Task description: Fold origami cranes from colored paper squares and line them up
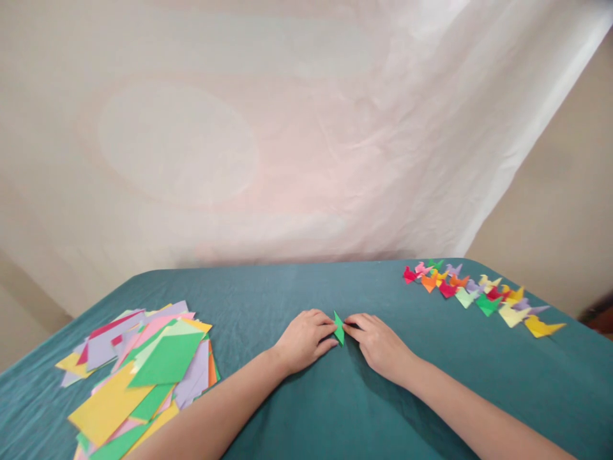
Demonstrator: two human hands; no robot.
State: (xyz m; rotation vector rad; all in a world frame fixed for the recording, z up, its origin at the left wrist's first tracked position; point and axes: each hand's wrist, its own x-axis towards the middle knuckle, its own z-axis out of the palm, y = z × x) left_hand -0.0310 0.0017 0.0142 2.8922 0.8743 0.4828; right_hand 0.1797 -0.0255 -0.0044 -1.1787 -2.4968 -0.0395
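A small folded green paper (pixel 339 328) stands between my two hands on the teal tablecloth (pixel 268 294). My left hand (pixel 306 338) pinches its left side with curled fingers. My right hand (pixel 378 344) pinches its right side, fingers closed on the paper. Both forearms rest on the table, reaching in from the near edge.
A loose pile of coloured paper sheets (pixel 138 370) lies at the near left. A row of several folded paper figures (pixel 479 294) in mixed colours runs along the far right. A pale cloth backdrop (pixel 287 128) hangs behind the table.
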